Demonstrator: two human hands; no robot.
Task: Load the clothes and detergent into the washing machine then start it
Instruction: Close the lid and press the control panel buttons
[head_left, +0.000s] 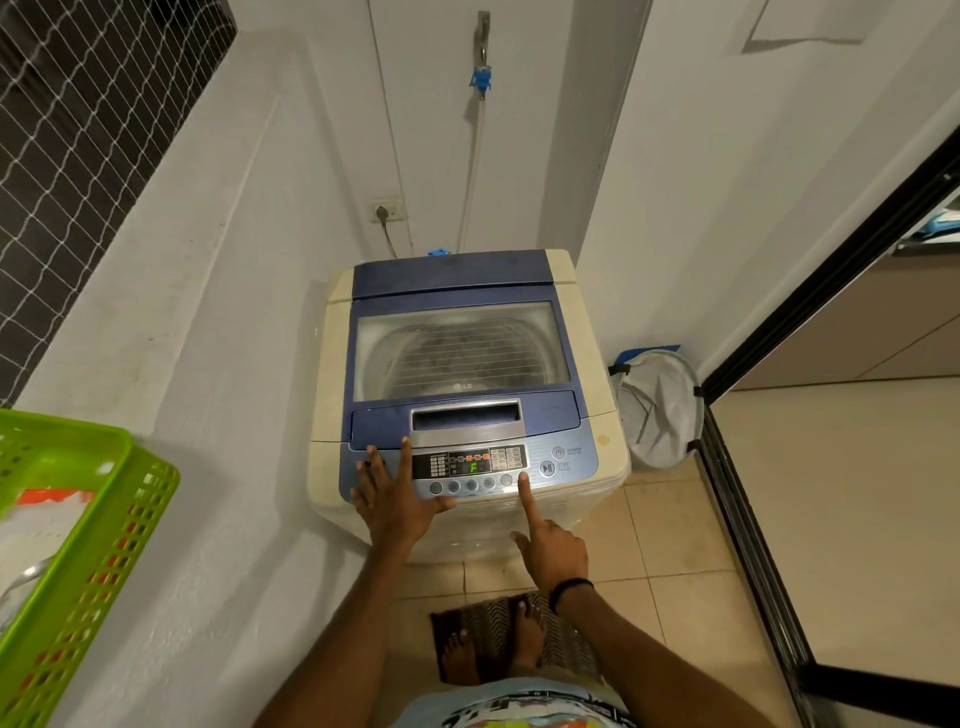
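In a narrow white-walled corner, a cream and blue top-loading washing machine is standing on the tiled floor with its clear-windowed lid lying shut; what is sitting in the drum behind the window is too dim to make out. Along the machine's near edge the blue control panel is glowing, its small display showing a green "F". The left hand is resting flat on the left end of that panel, fingers straight and spread, gripping nothing. The right hand, wearing a black wristband, is reaching up from just in front of the machine: its index finger is pointing straight, the tip touching the rightmost of the row of round buttons, while the other fingers are curling into the palm and holding nothing. Both hands are thus meeting the machine at its front panel, left and right of the display. A lime-green plastic slotted basket is sitting on the white ledge to the left, and a white mesh laundry hamper is leaning just beside the machine's right side
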